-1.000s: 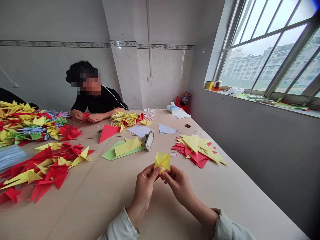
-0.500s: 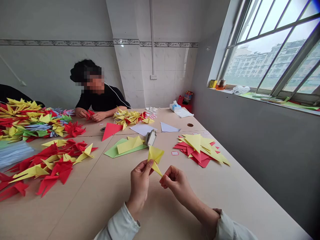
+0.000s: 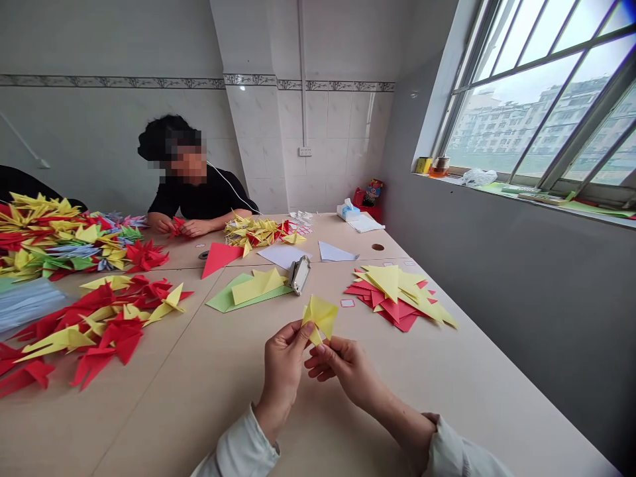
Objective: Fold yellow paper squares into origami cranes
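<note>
A small folded yellow paper piece (image 3: 320, 317) is held up over the table's near middle. My left hand (image 3: 281, 366) pinches its lower left edge with thumb and fingers. My right hand (image 3: 342, 366) pinches the lower tip from the right, fingers closed. Both hands meet just under the paper, above the light wooden table (image 3: 447, 391).
A stack of yellow and red folded triangles (image 3: 397, 295) lies to the right. Red and yellow folded pieces (image 3: 99, 324) spread at left, a mixed heap (image 3: 54, 242) behind. A green sheet with yellow paper (image 3: 248, 290), a metal clip (image 3: 299, 273) and a seated person (image 3: 191, 192) are ahead.
The yellow paper was turned and its long point drawn out half a second ago; now both hands have closed together under it again, the right hand moving left to the tip.
</note>
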A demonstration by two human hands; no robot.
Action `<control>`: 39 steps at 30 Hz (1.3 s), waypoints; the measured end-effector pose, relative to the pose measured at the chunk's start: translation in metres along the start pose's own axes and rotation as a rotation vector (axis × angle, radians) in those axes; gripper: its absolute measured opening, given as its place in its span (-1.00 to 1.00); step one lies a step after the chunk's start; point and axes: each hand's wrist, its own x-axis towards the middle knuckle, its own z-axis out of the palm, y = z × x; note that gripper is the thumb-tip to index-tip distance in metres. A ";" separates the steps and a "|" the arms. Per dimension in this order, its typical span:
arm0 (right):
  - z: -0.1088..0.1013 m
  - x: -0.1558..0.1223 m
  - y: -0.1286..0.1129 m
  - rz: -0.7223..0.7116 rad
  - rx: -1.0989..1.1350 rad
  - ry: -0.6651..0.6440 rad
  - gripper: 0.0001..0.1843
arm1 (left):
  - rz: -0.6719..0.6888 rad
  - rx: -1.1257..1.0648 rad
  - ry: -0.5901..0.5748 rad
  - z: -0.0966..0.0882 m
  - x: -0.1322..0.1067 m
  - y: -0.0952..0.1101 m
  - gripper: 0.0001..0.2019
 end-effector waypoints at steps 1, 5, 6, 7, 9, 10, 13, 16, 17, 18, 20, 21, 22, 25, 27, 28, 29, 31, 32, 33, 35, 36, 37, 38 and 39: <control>0.000 0.000 0.000 -0.010 -0.015 -0.001 -0.49 | -0.025 -0.039 -0.001 0.000 0.000 0.000 -0.76; 0.001 0.000 -0.001 -0.036 -0.072 0.007 -0.48 | -0.098 -0.162 -0.010 0.000 -0.001 0.003 -0.74; 0.001 0.000 -0.001 -0.030 -0.075 0.009 -0.47 | -0.108 -0.176 -0.009 0.001 -0.002 0.003 -0.73; 0.001 0.000 -0.002 -0.020 -0.072 0.010 -0.46 | -0.117 -0.186 -0.009 0.001 -0.002 0.004 -0.73; 0.001 0.000 -0.002 0.000 -0.055 0.008 -0.46 | -0.126 -0.202 -0.018 0.001 -0.002 0.003 -0.73; 0.001 0.000 -0.002 0.006 -0.042 0.005 -0.46 | -0.128 -0.207 -0.026 0.001 -0.002 0.003 -0.73; 0.001 -0.001 0.000 0.026 -0.008 -0.029 -0.49 | -0.107 -0.198 -0.029 -0.001 0.002 0.004 -0.72; -0.006 -0.001 0.000 0.129 -0.017 -0.087 -0.50 | -0.041 -0.184 0.040 -0.009 0.011 0.008 -0.72; -0.010 0.000 -0.002 0.164 -0.036 -0.097 -0.50 | -0.014 -0.173 0.068 -0.012 0.014 0.011 -0.71; -0.015 0.001 -0.004 0.178 -0.058 -0.089 -0.51 | 0.008 -0.152 0.079 -0.015 0.017 0.013 -0.71; -0.027 0.004 -0.013 0.099 -0.104 0.017 -0.53 | -0.011 -0.093 0.006 -0.019 0.019 0.016 -0.72; -0.033 0.005 -0.019 -0.001 -0.119 0.127 -0.55 | -0.044 -0.060 -0.067 -0.019 0.019 0.017 -0.73; -0.039 0.006 -0.025 -0.095 -0.146 0.228 -0.58 | -0.085 -0.028 -0.150 -0.018 0.018 0.017 -0.74; -0.049 0.004 -0.039 -0.179 -0.146 0.237 -0.65 | -0.172 0.071 -0.358 -0.012 0.010 0.018 -0.75; -0.049 0.002 -0.043 -0.119 -0.107 0.104 -0.69 | -0.186 0.129 -0.455 -0.007 0.005 0.019 -0.76; -0.048 0.001 -0.043 -0.077 -0.092 0.045 -0.73 | -0.189 0.151 -0.500 -0.006 0.003 0.019 -0.76; -0.046 0.000 -0.043 -0.036 -0.083 0.003 -0.78 | -0.193 0.164 -0.544 -0.005 0.002 0.020 -0.76; -0.043 -0.002 -0.041 0.020 -0.082 -0.021 -0.87 | -0.220 0.169 -0.629 -0.004 0.001 0.021 -0.75; -0.041 -0.003 -0.041 0.031 -0.084 -0.014 -0.89 | -0.241 0.165 -0.670 -0.005 0.002 0.022 -0.74; -0.041 -0.003 -0.041 0.034 -0.084 -0.007 -0.91 | -0.263 0.162 -0.707 -0.006 0.002 0.023 -0.73; -0.040 -0.005 -0.042 0.031 -0.081 0.000 -0.90 | -0.301 0.162 -0.764 -0.009 0.003 0.025 -0.73; -0.040 -0.005 -0.043 0.029 -0.080 -0.003 -0.89 | -0.312 0.164 -0.782 -0.011 0.004 0.026 -0.73; -0.041 -0.006 -0.044 0.027 -0.082 -0.010 -0.87 | -0.319 0.161 -0.791 -0.012 0.004 0.027 -0.73; -0.041 -0.006 -0.045 0.022 -0.091 -0.018 -0.85 | -0.326 0.155 -0.796 -0.013 0.004 0.028 -0.73; -0.041 -0.007 -0.046 0.017 -0.108 -0.025 -0.83 | -0.335 0.144 -0.798 -0.014 0.004 0.028 -0.73</control>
